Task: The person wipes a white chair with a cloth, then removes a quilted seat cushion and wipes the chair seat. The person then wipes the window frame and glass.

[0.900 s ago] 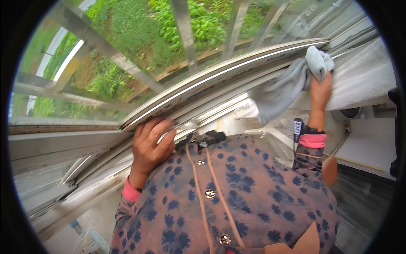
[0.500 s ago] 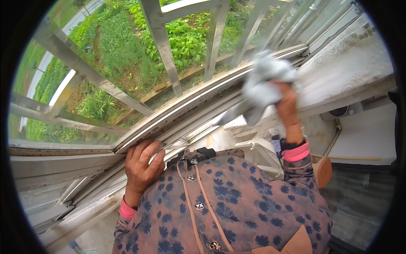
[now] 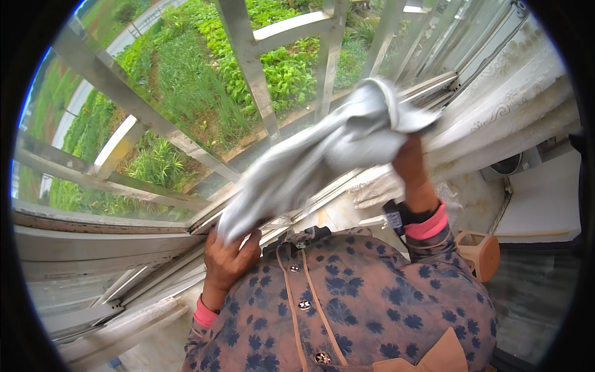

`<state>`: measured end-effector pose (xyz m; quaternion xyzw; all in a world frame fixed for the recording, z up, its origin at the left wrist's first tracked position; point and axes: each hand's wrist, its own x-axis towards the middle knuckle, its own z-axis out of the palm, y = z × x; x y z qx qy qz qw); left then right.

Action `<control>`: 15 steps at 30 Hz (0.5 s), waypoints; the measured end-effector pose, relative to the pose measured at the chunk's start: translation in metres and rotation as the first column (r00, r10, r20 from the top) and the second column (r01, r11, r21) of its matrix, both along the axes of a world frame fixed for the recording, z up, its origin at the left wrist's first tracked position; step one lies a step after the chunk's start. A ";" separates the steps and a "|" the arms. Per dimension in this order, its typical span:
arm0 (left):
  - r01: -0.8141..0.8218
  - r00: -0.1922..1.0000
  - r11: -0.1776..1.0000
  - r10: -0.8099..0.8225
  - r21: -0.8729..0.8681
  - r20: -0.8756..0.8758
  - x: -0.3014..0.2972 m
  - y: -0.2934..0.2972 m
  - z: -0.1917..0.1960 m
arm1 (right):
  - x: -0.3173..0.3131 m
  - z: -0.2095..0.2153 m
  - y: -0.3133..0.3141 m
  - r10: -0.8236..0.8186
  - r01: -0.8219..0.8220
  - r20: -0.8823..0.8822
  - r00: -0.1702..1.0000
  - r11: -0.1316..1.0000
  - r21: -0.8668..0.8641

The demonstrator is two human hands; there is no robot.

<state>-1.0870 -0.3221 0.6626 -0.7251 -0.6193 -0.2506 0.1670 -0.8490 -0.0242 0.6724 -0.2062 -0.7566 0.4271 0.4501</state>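
My right hand (image 3: pixel 411 162) is raised in front of the window and grips the bunched top of a grey cloth (image 3: pixel 322 155). The cloth hangs down to the left across the window sill (image 3: pixel 297 214), and its lower end drapes over my left hand (image 3: pixel 228 259). My left hand rests on the sill frame with its fingers bent; whether it grips the cloth's end I cannot tell. Beyond the cloth stand the pale metal window bars (image 3: pixel 248 62).
Green plants (image 3: pixel 186 80) grow far below outside. A white patterned curtain (image 3: pixel 514 111) hangs at the right. A white glove-like cloth (image 3: pixel 378 189) lies on the sill. A small orange stool (image 3: pixel 478 251) stands on the floor at the right.
My right hand has swept the cloth from the far right end of the sill leftward and toward me. The cloth now hangs over my left hand, which stayed on the frame.
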 end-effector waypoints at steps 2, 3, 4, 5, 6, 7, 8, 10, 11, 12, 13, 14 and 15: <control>0.023 1.000 1.000 -0.023 -0.002 0.010 0.000 0.001 0.000 | 0.024 0.030 0.037 -0.511 0.492 -0.229 0.828 0.860 -0.138; 0.035 0.999 0.999 -0.036 0.021 0.011 0.000 0.002 0.000 | 0.025 0.053 0.054 -0.601 0.509 -0.390 0.698 0.799 -0.320; 0.040 0.999 0.999 -0.040 0.022 0.010 0.000 0.002 0.001 | 0.023 0.071 0.059 -0.472 0.459 -0.696 0.541 0.859 -0.227; 0.042 0.999 0.999 -0.042 0.026 0.023 0.001 0.003 0.001 | 0.012 0.090 0.056 -0.453 0.519 -0.787 0.419 0.830 -0.202; 0.043 0.998 0.998 -0.045 0.035 0.040 0.001 0.003 0.001 | -0.003 0.099 0.042 -0.460 0.537 -0.791 0.403 0.819 -0.203; 0.033 0.999 0.999 -0.034 0.020 0.019 0.002 0.003 0.001 | -0.020 0.100 0.016 -0.616 0.580 -0.617 0.489 0.758 -0.298; 0.029 1.000 1.000 -0.029 0.007 0.004 0.002 0.003 0.001 | -0.036 0.097 -0.013 -0.721 0.735 -0.349 0.599 0.668 -0.120; 0.022 0.999 0.999 -0.021 -0.034 0.024 0.002 0.001 0.000 | -0.066 0.079 -0.062 -0.312 0.314 -0.119 0.943 0.705 0.636; 0.014 1.000 0.999 -0.015 -0.035 -0.007 0.001 0.000 0.000 | -0.078 0.067 -0.077 -0.020 -0.024 0.047 0.999 0.627 0.779; 0.040 0.999 0.999 -0.040 -0.004 0.020 0.000 -0.002 0.000 | -0.081 0.059 -0.084 0.183 -0.241 0.165 0.969 0.560 0.793; 0.037 0.998 0.998 -0.035 -0.056 0.046 -0.001 -0.003 -0.001 | -0.078 0.052 -0.079 0.261 -0.329 0.218 0.940 0.529 0.783; 0.058 0.996 0.997 -0.054 -0.044 0.068 -0.001 -0.004 -0.001 | -0.072 0.050 -0.067 0.229 -0.313 0.221 0.948 0.544 0.778; 0.058 0.988 0.997 -0.051 -0.042 0.147 -0.004 -0.005 0.000 | -0.060 0.056 -0.046 0.120 -0.210 0.172 0.978 0.574 0.791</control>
